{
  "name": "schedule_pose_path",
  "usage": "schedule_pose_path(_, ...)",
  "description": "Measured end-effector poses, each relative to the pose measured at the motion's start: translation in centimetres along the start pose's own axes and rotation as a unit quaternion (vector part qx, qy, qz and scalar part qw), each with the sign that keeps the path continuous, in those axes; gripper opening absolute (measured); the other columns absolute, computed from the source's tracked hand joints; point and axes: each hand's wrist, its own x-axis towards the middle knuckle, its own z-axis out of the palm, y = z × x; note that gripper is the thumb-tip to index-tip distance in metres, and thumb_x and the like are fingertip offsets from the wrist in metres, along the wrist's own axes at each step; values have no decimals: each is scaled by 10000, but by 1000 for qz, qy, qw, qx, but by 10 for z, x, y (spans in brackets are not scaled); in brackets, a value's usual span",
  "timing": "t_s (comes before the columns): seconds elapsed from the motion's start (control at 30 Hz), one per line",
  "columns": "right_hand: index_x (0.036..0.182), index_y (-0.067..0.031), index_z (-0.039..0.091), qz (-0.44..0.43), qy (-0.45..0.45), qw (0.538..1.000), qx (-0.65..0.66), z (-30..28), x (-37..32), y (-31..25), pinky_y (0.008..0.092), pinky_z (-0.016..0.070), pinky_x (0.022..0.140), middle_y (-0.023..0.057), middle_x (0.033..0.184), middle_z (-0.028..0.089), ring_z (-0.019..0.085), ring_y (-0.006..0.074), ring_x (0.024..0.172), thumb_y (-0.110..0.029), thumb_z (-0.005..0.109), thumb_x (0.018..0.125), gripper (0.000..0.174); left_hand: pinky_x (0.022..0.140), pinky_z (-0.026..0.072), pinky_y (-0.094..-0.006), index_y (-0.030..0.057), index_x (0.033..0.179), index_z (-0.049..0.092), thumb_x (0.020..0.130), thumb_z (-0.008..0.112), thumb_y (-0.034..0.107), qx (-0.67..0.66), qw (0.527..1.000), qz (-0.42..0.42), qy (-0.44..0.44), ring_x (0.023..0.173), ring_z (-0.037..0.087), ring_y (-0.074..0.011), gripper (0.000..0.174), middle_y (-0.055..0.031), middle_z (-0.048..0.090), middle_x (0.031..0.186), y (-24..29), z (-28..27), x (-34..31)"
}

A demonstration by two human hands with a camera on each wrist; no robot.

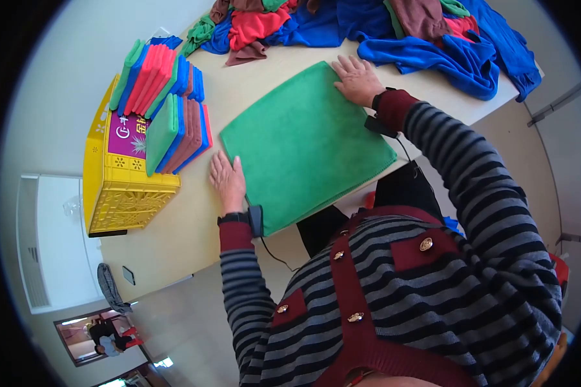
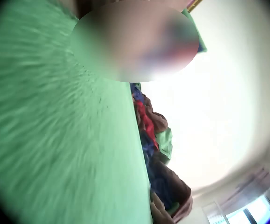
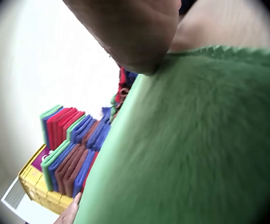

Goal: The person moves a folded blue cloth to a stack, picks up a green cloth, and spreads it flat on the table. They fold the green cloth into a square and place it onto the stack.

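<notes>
A green towel (image 1: 310, 145) lies spread flat on the pale table (image 1: 203, 222), its near edge at the table's front. My left hand (image 1: 227, 180) rests at the towel's left edge, fingers straight and pointing away from me. At the far right corner my right hand (image 1: 357, 80) lies with its fingers extended, fingertips along the edge. In the right wrist view, part of the right hand (image 3: 135, 32) covers the towel's border (image 3: 219, 53). The left wrist view shows the towel's fuzzy surface (image 2: 69, 140) up close; a blurred oval hides its top.
Folded towels (image 1: 152, 77) in several colours stand in rows by a yellow plastic crate (image 1: 135, 200) at the left. A loose heap of blue, red, brown and green cloths (image 1: 329, 22) covers the table's far side. A phone (image 1: 128, 275) lies near the left end.
</notes>
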Motion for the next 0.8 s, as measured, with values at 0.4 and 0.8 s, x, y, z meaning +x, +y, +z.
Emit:
schedule_pose_path(0.4, 1514, -103, 391, -235, 3, 964, 121, -11, -139, -91, 505, 182, 1217, 127, 1585, 344, 253, 319, 1492, -494, 420, 1009, 639, 1212, 142, -526, 63, 1548, 304, 1028, 434, 406, -64, 983, 167, -30, 1501, 216, -340, 637, -161, 253, 1623, 81, -22, -115)
schedule_pose_path(0.8, 1552, -154, 313, -89, 57, 994, 21, 1, -150, 22, 481, 164, 1236, 103, 1610, 290, 235, 309, 1501, -502, 450, 1001, 666, 1212, 157, -530, 63, 1524, 343, 926, 595, 354, -133, 974, 180, -42, 1483, 261, -342, 711, -143, 293, 1605, 39, -46, -157)
